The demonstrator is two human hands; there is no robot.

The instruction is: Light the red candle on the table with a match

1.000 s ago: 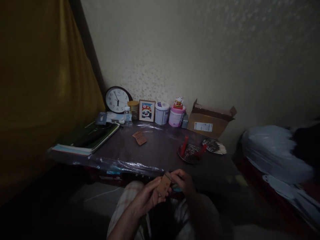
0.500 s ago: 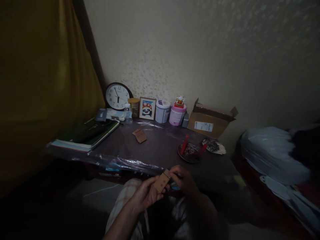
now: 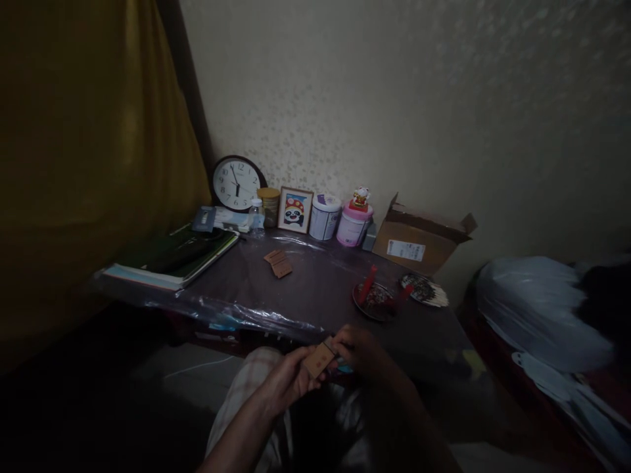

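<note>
Over my lap, just in front of the table edge, my left hand (image 3: 290,382) holds a small brown cardboard packet (image 3: 319,359) with reddish marks on its face. Its thumb lies along the packet's near side, with the fingers underneath. My right hand (image 3: 355,347) pinches the packet's upper right end between thumb and fingers. Whether those fingers also hold something small there is too dark to tell. A similar brown folded card piece (image 3: 279,263) lies on the table beyond my hands.
On the dark plastic-covered table (image 3: 310,289) are a plate with red candles (image 3: 373,302), a plate of white-tipped sticks (image 3: 424,289) and a green book (image 3: 187,256). A clock (image 3: 237,184), picture frame (image 3: 294,210), tubs (image 3: 325,218) and cardboard box (image 3: 409,240) line the wall.
The packet has tilted slightly flatter in my left hand, and my right hand stays at its upper end. The view has shifted a little; the things on the table stay put.
</note>
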